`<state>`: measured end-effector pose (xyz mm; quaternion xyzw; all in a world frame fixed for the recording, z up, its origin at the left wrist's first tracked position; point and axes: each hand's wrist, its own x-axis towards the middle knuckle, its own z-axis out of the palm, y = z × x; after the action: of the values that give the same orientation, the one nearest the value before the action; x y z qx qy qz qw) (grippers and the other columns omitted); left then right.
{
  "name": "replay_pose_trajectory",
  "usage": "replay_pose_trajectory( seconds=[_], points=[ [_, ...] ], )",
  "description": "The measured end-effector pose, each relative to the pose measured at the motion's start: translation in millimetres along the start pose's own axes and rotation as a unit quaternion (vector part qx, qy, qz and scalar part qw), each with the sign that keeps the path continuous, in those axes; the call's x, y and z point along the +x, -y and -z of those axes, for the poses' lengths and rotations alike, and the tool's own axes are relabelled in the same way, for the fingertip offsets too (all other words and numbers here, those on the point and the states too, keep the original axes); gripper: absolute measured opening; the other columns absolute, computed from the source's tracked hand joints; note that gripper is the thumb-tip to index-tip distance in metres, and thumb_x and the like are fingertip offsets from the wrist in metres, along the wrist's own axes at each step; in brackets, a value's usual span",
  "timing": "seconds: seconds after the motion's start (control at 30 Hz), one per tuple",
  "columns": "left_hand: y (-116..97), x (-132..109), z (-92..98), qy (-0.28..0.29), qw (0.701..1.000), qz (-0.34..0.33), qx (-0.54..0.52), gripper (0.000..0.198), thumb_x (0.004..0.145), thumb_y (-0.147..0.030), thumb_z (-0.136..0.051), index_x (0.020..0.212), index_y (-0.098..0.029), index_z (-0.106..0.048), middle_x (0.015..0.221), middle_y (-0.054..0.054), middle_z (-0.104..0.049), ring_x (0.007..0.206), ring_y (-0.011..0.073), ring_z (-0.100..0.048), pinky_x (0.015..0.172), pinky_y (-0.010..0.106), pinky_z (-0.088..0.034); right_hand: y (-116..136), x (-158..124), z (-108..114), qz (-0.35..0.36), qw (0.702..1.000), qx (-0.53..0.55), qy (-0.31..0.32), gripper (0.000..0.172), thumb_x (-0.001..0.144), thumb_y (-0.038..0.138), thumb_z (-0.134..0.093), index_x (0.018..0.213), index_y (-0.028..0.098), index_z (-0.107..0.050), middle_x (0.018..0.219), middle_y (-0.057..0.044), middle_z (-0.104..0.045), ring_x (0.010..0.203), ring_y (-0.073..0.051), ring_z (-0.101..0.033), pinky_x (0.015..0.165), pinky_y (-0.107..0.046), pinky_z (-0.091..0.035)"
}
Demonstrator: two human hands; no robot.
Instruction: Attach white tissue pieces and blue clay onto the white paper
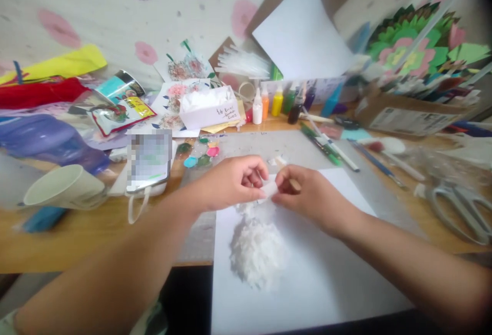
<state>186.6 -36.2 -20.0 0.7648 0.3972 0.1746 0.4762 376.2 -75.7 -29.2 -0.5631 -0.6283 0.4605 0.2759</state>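
Between my two hands is a small white piece, perhaps paper or tissue (270,189), pinched from both sides. My left hand (236,181) grips its left edge with thumb and fingertips. On the other side, my right hand (303,191) holds it with thumb and forefinger, the other fingers curled. Just below them a fluffy white heap of small bits (259,253) lies on a large white sheet of paper (319,273). More white scraps sit under the hands, partly hidden by them.
A phone (149,163) and a paper cup (67,186) stand left. Paint bottles (277,103) and a white box (209,106) line the back. Brushes (378,163) and scissors (459,204) lie right. A grey mat (284,142) lies beneath the sheet.
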Motion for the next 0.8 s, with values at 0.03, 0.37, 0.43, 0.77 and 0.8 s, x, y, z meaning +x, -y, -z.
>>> replay_pose_trajectory(
  seconds=[0.03,0.37,0.43,0.77,0.8],
  points=[
    [0.7,-0.4,1.3,0.01,1.0,0.007,-0.007,0.02,0.073,-0.022,-0.063,0.091,-0.02,-0.054,0.08,-0.002,-0.059,0.072,0.0108,-0.056,0.059,0.021,-0.045,-0.8,0.7,-0.2,-0.005,1.0,0.009,0.015,0.014,0.068,0.019,-0.064,0.074,0.02,-0.051,0.058,0.008,-0.05,0.05,-0.007,-0.045,0.049,-0.019,-0.035],
    [3.7,1.5,-0.3,0.023,0.995,0.047,0.083,0.009,0.072,-0.021,-0.06,0.08,-0.021,-0.056,0.071,-0.005,-0.057,0.062,0.0093,-0.053,0.051,0.019,-0.041,-5.8,1.0,9.4,0.078,0.995,-0.004,0.068,0.021,0.072,0.012,-0.058,0.091,0.019,-0.056,0.08,0.0,-0.065,0.071,-0.014,-0.058,0.066,-0.028,-0.046],
    [4.6,2.1,-0.6,0.02,0.995,0.053,0.087,0.008,0.071,-0.022,-0.061,0.078,-0.021,-0.056,0.07,-0.005,-0.057,0.061,0.0095,-0.053,0.051,0.02,-0.041,-6.2,-2.9,17.5,0.101,0.989,0.079,0.072,0.023,0.08,0.016,-0.055,0.102,0.019,-0.057,0.088,-0.004,-0.068,0.08,-0.016,-0.062,0.072,-0.03,-0.048],
    [5.1,1.4,6.4,0.053,0.996,0.045,-0.064,0.014,0.072,-0.023,-0.064,0.078,-0.02,-0.053,0.07,-0.005,-0.057,0.062,0.0096,-0.052,0.054,0.022,-0.041,1.2,-11.0,33.7,0.204,0.963,0.169,-0.048,0.021,0.088,0.034,-0.056,0.082,0.025,-0.074,0.065,-0.001,-0.061,0.06,-0.013,-0.053,0.053,-0.026,-0.043],
    [5.4,1.8,5.4,0.059,0.996,0.05,-0.038,0.013,0.072,-0.024,-0.064,0.078,-0.02,-0.053,0.069,-0.005,-0.058,0.062,0.0099,-0.052,0.053,0.022,-0.04,0.5,-11.5,31.4,0.215,0.964,0.145,-0.057,0.021,0.088,0.03,-0.057,0.075,0.024,-0.072,0.069,-0.001,-0.064,0.062,-0.013,-0.055,0.054,-0.026,-0.044]
  ],
)
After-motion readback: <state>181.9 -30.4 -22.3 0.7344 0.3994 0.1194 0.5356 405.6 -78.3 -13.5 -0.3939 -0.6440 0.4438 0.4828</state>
